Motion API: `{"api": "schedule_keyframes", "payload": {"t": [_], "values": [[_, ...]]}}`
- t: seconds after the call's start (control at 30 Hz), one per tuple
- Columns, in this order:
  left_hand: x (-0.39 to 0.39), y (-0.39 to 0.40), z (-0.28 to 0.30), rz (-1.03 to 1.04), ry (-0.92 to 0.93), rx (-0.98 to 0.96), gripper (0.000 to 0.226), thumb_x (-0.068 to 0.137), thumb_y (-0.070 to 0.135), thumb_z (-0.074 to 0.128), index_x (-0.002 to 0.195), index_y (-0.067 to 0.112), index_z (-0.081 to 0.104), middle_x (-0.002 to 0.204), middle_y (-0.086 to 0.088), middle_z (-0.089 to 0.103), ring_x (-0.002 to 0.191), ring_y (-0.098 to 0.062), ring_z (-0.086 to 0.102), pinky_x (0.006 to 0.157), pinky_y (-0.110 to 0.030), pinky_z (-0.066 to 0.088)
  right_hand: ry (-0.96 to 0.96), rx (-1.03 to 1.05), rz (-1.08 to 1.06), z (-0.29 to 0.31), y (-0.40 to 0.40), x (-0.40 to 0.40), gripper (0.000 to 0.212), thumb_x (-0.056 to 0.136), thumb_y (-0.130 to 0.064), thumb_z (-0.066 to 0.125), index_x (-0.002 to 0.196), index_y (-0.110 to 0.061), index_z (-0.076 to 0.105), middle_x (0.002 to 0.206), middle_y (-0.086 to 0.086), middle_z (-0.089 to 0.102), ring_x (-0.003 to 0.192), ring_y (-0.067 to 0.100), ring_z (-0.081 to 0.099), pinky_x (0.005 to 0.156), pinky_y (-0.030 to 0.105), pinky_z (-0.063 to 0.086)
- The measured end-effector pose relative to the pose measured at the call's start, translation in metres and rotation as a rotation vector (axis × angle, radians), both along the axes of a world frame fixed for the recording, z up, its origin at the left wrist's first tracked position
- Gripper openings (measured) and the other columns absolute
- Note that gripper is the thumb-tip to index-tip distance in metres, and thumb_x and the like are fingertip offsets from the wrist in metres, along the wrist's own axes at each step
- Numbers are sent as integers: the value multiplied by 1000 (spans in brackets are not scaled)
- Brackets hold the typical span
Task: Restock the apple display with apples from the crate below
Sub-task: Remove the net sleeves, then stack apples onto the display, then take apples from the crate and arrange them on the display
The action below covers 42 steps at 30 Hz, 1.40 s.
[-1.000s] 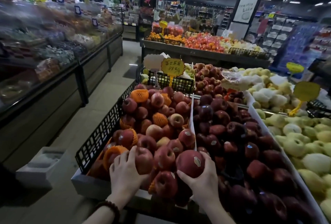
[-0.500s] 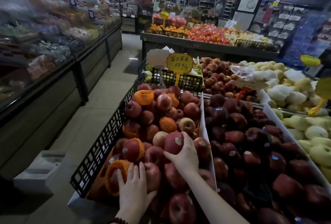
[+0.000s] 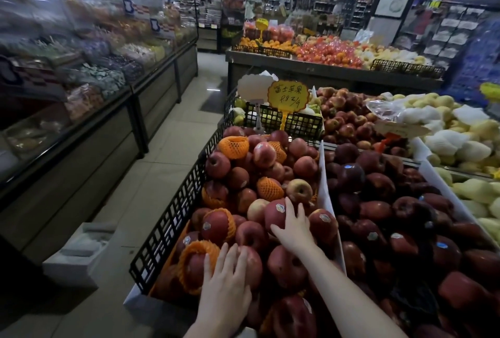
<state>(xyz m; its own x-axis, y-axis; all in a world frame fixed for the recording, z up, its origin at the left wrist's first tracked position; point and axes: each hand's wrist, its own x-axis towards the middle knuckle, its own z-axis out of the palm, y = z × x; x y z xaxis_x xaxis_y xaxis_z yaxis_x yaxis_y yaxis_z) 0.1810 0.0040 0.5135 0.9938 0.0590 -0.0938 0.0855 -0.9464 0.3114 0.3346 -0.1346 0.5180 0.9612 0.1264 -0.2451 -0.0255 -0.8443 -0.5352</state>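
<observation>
At lower centre of the frame, both hands rest on the heaped apple display [image 3: 259, 202], settling fruit into the pile.

Right hand [image 3: 293, 226], just above frame centre-bottom, cups a stickered red apple [image 3: 276, 214] with fingers spread over it, not clenched; whether it grips or only steadies, I cannot tell. Left hand [image 3: 226, 281] lies flat and open on a red apple [image 3: 251, 266] near the front edge, beside a fruit in an orange foam net [image 3: 194, 264]. The crate below is out of view. The heap stands higher than the black lattice wall [image 3: 173, 218] at left, so I judge a careless release could send apples rolling over it onto the floor, bruised.
</observation>
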Motion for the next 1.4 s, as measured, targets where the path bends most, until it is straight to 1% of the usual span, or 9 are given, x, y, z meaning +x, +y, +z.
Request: {"api": "schedule_keyframes", "payload": {"t": [0.2, 0.27, 0.37, 0.5, 0.63, 0.77, 0.93, 1.23, 1.4], "values": [[-12, -3, 11, -19, -74, -111, 59, 91, 26, 42, 147, 25, 23, 157, 6, 22, 147, -14, 9, 122, -39, 6, -239, 210, -77, 16, -8, -51, 68, 90, -17, 62, 149, -12, 30, 152, 15, 35, 140, 31, 34, 112, 34, 34], [-20, -8, 19, -4, -103, -245, 52, 90, 27, 48, 141, 24, 36, 148, 6, 38, 139, -12, 30, 116, -30, 25, -297, 436, -196, 28, -20, -81, 40, 89, -13, 63, 128, -14, 54, 126, 6, 60, 121, 23, 56, 97, 22, 43], [-38, -20, 33, 60, -85, -482, 26, 88, 26, 56, 113, 22, 62, 113, 5, 63, 103, -7, 59, 88, -18, 48, -200, 764, -348, 45, -49, -130, 10, 91, -14, 63, 99, -14, 68, 86, -1, 73, 88, 19, 70, 74, 27, 56], [-58, -40, 32, 158, -23, -640, 17, 85, 22, 60, 95, 21, 74, 87, 5, 74, 75, -2, 66, 59, -10, 50, -110, 896, -320, 37, -79, -175, 17, 92, -18, 63, 79, -17, 74, 68, 6, 74, 72, 23, 70, 73, 39, 57], [-81, -66, 18, 175, -25, -724, 14, 86, 22, 60, 89, 21, 74, 82, -1, 75, 75, -16, 70, 69, -28, 57, -61, 983, -331, 20, -97, -208, 27, 95, -16, 58, 72, -17, 72, 63, 4, 70, 60, 19, 65, 60, 32, 53], [-109, -86, -12, 117, 127, -815, 16, 90, 21, 56, 85, 18, 71, 73, 0, 72, 59, -9, 65, 55, -22, 53, -31, 1018, -283, -17, -113, -248, 26, 96, -16, 55, 76, -6, 68, 60, 4, 66, 55, 16, 62, 54, 26, 53], [-141, -92, -110, -134, 435, -725, 24, 92, 31, 55, 93, 13, 71, 82, -3, 72, 68, -9, 64, 62, -20, 53, -50, 996, -187, -116, -122, -296, 28, 97, -18, 54, 76, -5, 66, 62, 6, 64, 55, 16, 59, 53, 24, 50], [-190, -97, -405, -176, 380, -691, 11, 90, 18, 57, 89, 22, 67, 91, -8, 73, 77, -20, 68, 72, -30, 56, -51, 894, -358, -397, -128, -370, 28, 93, -25, 61, 73, -8, 69, 75, 13, 70, 76, 27, 68, 74, 41, 52], [-209, -93, -521, -198, 338, -627, 19, 85, 11, 58, 97, 19, 70, 94, -4, 72, 89, -20, 67, 83, -35, 55, -49, 918, -518, -497, -130, -408, 30, 94, -18, 60, 65, -14, 69, 62, 3, 62, 63, 17, 58, 60, 28, 48]]}}
